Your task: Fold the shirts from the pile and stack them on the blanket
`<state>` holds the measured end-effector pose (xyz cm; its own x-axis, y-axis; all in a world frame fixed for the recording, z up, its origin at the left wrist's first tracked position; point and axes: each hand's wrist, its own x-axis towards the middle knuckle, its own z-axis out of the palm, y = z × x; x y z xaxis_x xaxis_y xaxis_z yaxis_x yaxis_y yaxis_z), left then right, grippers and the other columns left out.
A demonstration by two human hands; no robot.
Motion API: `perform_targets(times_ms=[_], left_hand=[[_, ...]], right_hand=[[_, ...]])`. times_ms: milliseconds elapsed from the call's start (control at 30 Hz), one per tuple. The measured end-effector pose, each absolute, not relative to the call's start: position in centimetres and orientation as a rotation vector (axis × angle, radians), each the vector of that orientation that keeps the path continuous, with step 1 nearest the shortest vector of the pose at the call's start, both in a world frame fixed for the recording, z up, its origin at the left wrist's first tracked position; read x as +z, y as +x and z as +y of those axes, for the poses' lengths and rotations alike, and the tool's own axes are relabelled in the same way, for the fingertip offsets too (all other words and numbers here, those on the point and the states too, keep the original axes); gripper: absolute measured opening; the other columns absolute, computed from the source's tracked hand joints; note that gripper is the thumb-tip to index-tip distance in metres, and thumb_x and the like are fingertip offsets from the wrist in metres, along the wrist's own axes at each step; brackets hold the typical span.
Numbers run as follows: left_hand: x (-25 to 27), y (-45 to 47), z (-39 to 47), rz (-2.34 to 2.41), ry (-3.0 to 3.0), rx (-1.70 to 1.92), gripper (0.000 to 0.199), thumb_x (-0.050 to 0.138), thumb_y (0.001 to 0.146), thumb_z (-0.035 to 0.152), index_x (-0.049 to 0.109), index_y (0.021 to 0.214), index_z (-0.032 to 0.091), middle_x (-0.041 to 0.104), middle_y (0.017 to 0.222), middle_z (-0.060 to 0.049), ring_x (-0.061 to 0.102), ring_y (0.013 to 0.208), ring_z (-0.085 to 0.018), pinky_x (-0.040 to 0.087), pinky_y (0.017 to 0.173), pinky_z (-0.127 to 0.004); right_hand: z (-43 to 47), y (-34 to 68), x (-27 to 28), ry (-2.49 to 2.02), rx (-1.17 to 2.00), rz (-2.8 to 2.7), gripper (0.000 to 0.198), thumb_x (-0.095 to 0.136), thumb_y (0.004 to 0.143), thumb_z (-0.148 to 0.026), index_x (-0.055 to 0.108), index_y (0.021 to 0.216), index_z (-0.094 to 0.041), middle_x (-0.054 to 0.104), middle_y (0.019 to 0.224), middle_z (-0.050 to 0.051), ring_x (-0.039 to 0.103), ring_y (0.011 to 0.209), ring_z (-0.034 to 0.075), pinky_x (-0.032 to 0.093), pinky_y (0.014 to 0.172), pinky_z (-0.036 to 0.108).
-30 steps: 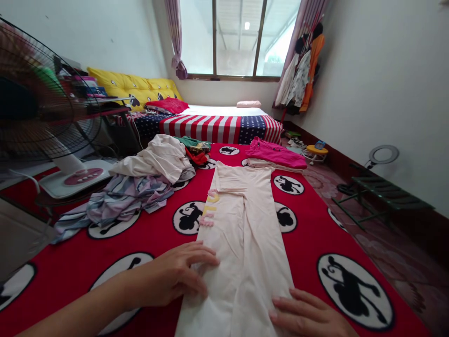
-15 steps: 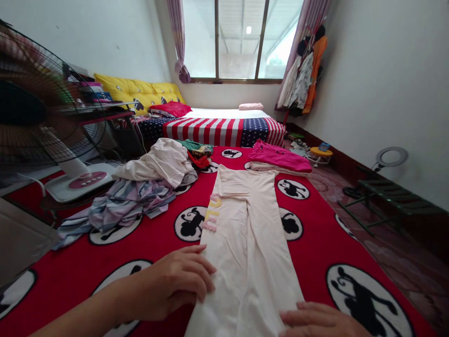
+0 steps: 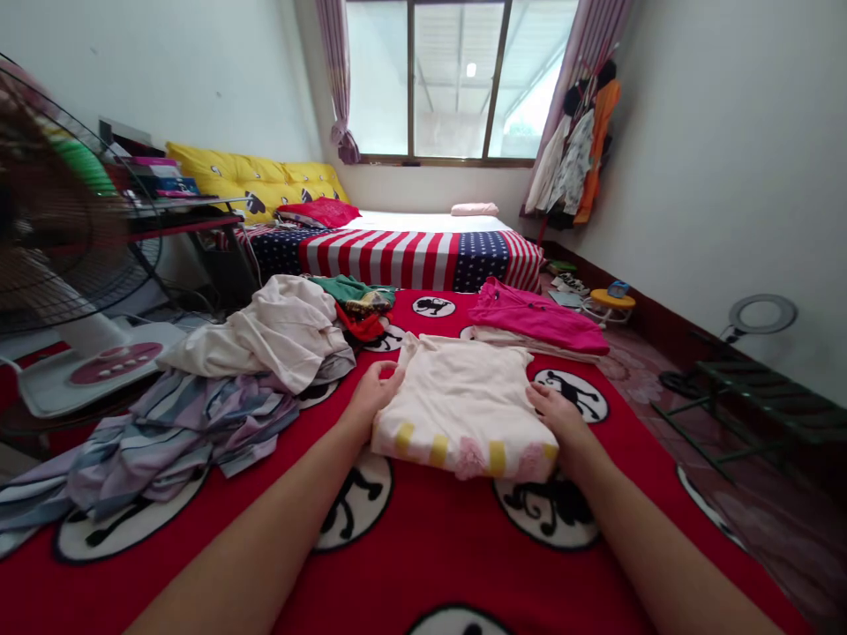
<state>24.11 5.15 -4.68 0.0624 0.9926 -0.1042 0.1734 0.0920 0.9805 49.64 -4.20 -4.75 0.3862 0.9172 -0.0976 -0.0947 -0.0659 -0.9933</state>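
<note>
A cream-white shirt [image 3: 467, 388], folded into a compact rectangle, rests on the red blanket [image 3: 423, 547] in front of me. Yellow and pink fuzzy patches run along its near fold. My left hand [image 3: 378, 392] grips its left edge, the fingertips curled over the cloth. At the right edge, my right hand [image 3: 554, 413] has its fingers on the fabric and the thumb side up. Parts of both hands' fingers are hidden by the cloth.
A loose heap of clothes with a cream garment [image 3: 278, 331] and a grey-purple striped one [image 3: 191, 423] lies at left. Folded pink clothing [image 3: 535, 316] lies beyond the shirt at right. A fan [image 3: 59, 265] stands left, a green folding stool [image 3: 760, 397] right.
The shirt, stretched out long toward me before, is now doubled over into a short bundle with its patches at the near edge. Both my hands have moved forward to its sides.
</note>
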Motion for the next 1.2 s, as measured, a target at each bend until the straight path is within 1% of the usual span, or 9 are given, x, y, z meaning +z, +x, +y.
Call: perform_targets(times_ms=[167,333,467,600,733,800,867,1033,1200], left_hand=[[-5.4,23.5,4.6,1.212,1.332,0.929,0.084,0.081,0.059,0.05,0.052,0.13,0.015,0.067,0.079,-0.004,0.062,0.069,-0.018,0.045,0.059,-0.024],[-4.0,23.1,3.4,1.011,1.413,0.768,0.061,0.079,0.061,0.05,0.069,0.111,0.015,0.067,0.089,-0.005,0.06,0.074,-0.015,0.044,0.061,-0.022],[-2.7,21.9,2.5,0.89,1.407,0.597,0.057,0.078,0.066,0.046,0.068,0.115,0.019,0.068,0.095,-0.004,0.059,0.076,-0.014,0.044,0.062,-0.021],[-1.9,20.3,0.8,0.846,1.512,0.471,0.052,0.076,0.069,0.044,0.069,0.114,0.018,0.068,0.102,-0.005,0.06,0.082,-0.015,0.044,0.064,-0.019],[-3.6,19.2,-1.4,0.872,1.609,0.474,0.056,0.077,0.068,0.043,0.067,0.114,0.014,0.066,0.08,-0.002,0.054,0.064,-0.011,0.039,0.055,-0.018],[-4.9,19.3,-2.0,0.88,1.607,0.586,0.053,0.074,0.07,0.044,0.067,0.114,0.014,0.066,0.08,-0.002,0.053,0.062,-0.011,0.039,0.055,-0.019],[-5.7,19.9,-1.9,0.909,1.588,0.681,0.048,0.07,0.072,0.045,0.07,0.107,0.013,0.067,0.082,-0.004,0.054,0.064,-0.012,0.041,0.057,-0.02],[-2.5,21.3,-1.1,1.019,1.628,0.895,0.042,0.072,0.065,0.044,0.073,0.09,0.011,0.065,0.075,-0.005,0.054,0.065,-0.014,0.042,0.053,-0.02],[1.8,18.2,-5.7,1.037,1.733,0.864,0.042,0.071,0.069,0.043,0.072,0.101,0.017,0.066,0.083,-0.003,0.056,0.065,-0.015,0.042,0.052,-0.019]], right_hand=[[-4.8,49.9,-5.9,-1.398,1.038,-0.715,0.064,0.073,0.068,-0.027,0.046,0.125,-0.023,0.07,0.103,0.008,0.068,0.071,0.02,0.054,0.055,0.027],[-5.1,49.7,-6.0,-1.396,0.977,-0.888,0.086,0.079,0.058,-0.031,0.045,0.136,-0.023,0.069,0.093,0.004,0.063,0.07,0.018,0.049,0.055,0.025],[-5.6,49.9,-5.8,-1.447,0.986,-1.027,0.065,0.078,0.06,-0.042,0.063,0.118,-0.017,0.066,0.084,0.003,0.057,0.064,0.015,0.044,0.054,0.024],[-7.9,49.9,-4.3,-1.515,0.894,-1.21,0.049,0.071,0.07,-0.05,0.07,0.107,-0.018,0.065,0.08,0.003,0.057,0.068,0.015,0.043,0.057,0.023],[-12.0,48.8,-4.1,-1.603,0.805,-1.399,0.054,0.072,0.07,-0.05,0.066,0.116,-0.022,0.067,0.085,0.003,0.061,0.07,0.018,0.048,0.059,0.026],[-13.3,48.0,-4.9,-1.606,0.716,-1.483,0.055,0.075,0.067,-0.042,0.066,0.118,-0.024,0.068,0.101,0.004,0.064,0.084,0.021,0.051,0.072,0.029],[-13.4,47.3,-5.6,-1.568,0.66,-1.497,0.046,0.074,0.067,-0.037,0.07,0.111,-0.024,0.068,0.105,0.005,0.063,0.094,0.023,0.051,0.081,0.031],[-11.3,46.5,-3.1,-1.419,0.862,-1.235,0.044,0.077,0.058,-0.044,0.073,0.091,-0.015,0.068,0.078,0.004,0.063,0.071,0.02,0.052,0.064,0.03],[-16.1,45.6,0.3,-1.395,0.936,-1.285,0.047,0.082,0.061,-0.043,0.072,0.101,-0.021,0.07,0.089,0.004,0.064,0.077,0.021,0.053,0.066,0.028]])
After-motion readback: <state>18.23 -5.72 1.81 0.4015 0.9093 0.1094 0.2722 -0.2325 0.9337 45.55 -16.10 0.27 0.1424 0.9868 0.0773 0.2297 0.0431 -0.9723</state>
